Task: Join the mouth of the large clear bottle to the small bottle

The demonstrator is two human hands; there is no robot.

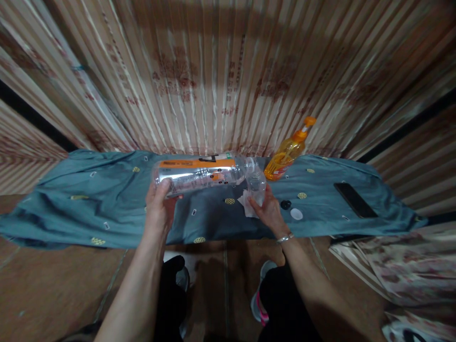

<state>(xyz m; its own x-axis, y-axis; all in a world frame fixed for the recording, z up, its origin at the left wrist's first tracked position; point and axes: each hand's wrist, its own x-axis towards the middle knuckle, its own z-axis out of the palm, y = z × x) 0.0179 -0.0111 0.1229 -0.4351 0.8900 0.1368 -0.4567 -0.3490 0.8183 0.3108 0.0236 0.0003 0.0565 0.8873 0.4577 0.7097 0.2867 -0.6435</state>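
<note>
My left hand [160, 202] is wrapped round the base of a large clear plastic bottle [199, 173] with an orange label. The bottle is tilted on its side, its neck towards the right. My right hand [268, 208] grips a small clear plastic container [255, 183] and a crumpled white tissue [247, 205] under it. The big bottle's mouth sits against the container's upper end; whether liquid passes between them I cannot make out. Just behind, an orange pump bottle [285, 159] with amber liquid leans to the right.
A blue-green patterned cloth [107, 190] covers the narrow bench. Near my right hand lie a black cap [285, 204] and a white round lid [296, 214]. A black phone [355, 200] rests farther right. Pleated striped curtains [213, 85] hang close behind the bench.
</note>
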